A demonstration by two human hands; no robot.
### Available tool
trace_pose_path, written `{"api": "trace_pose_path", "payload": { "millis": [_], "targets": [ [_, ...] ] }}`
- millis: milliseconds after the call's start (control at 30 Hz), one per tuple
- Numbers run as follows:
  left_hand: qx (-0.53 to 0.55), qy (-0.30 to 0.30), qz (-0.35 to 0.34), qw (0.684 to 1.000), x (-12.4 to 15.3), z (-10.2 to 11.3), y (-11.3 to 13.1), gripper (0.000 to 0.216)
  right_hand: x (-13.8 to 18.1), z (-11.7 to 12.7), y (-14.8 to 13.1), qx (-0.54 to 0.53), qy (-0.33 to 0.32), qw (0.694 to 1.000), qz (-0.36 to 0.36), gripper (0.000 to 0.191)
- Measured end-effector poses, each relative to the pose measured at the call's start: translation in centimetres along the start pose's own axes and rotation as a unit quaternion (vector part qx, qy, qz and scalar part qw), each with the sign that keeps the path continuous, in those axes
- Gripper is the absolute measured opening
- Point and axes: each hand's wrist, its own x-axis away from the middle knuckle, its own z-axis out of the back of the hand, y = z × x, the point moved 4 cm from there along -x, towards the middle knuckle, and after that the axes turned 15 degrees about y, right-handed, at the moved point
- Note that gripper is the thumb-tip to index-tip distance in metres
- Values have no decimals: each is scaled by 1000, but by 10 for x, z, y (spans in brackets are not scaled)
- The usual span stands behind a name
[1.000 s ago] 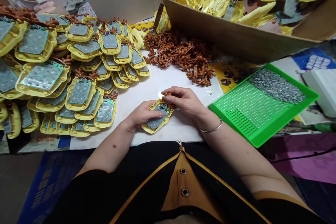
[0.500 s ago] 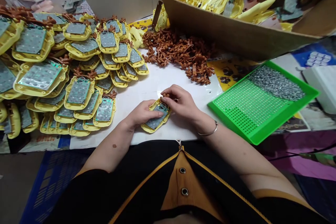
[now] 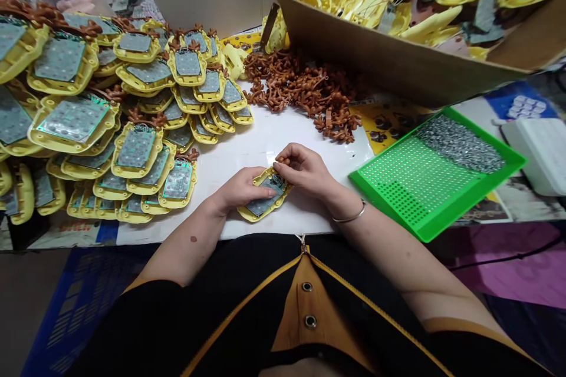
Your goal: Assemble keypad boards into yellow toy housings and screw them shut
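Observation:
My left hand [image 3: 246,188] is closed on a yellow plastic toy shell [image 3: 264,212], its thumb pressed over the grey, padded circuit board inside. The shell lies tilted just above the white work surface. At the shell's upper right end, my right hand [image 3: 305,169] pinches a small brown antler-shaped piece [image 3: 283,161]. That piece is at the shell's rim, mostly covered by my fingers, and I cannot tell whether it is seated there. Beyond my hands lies a heap of similar brown antler pieces [image 3: 305,88].
Stacked yellow shells with boards and brown antlers [image 3: 137,150] fill the left side. A green perforated tray [image 3: 398,188] holding many small metal screws [image 3: 460,144] stands at right. Behind it is a cardboard box [image 3: 375,50] of yellow shell parts. A white box [image 3: 539,153] sits far right.
The view has shifted slightly. Both hands stay on the same shell, and my right fingers have moved a little at the brown piece.

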Motion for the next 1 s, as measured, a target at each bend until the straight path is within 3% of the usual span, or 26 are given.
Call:
{"api": "trace_pose_path", "payload": {
  "millis": [200, 300, 367, 567, 667, 767, 900, 1000],
  "targets": [
    [87, 58, 49, 993, -1, 3, 3, 44, -4, 4, 3, -110, 8, 990, -89, 55],
    [134, 85, 58, 986, -1, 4, 4, 47, -5, 8, 6, -108, -15, 987, -116, 56],
    [144, 87, 62, 984, -1, 4, 4, 46, -5, 9, 8, -99, -29, 988, -113, 52],
    [128, 101, 58, 985, -5, 8, 2, 44, -7, 9, 13, -38, 34, 997, -49, 51],
    [152, 100, 58, 981, -4, 5, 0, 42, -5, 8, 10, -61, 13, 996, -65, 52],
    [197, 92, 59, 974, 3, -2, -1, 36, -2, 12, 10, -105, 58, 988, -97, 64],
    [180, 154, 0, 972, 12, 3, 12, 22, -2, 14, 20, -81, 106, 985, -113, 67],
    [60, 235, -96, 965, 29, 24, 42, 29, -2, 13, 23, -38, 106, 988, -102, 70]
  ]
}}
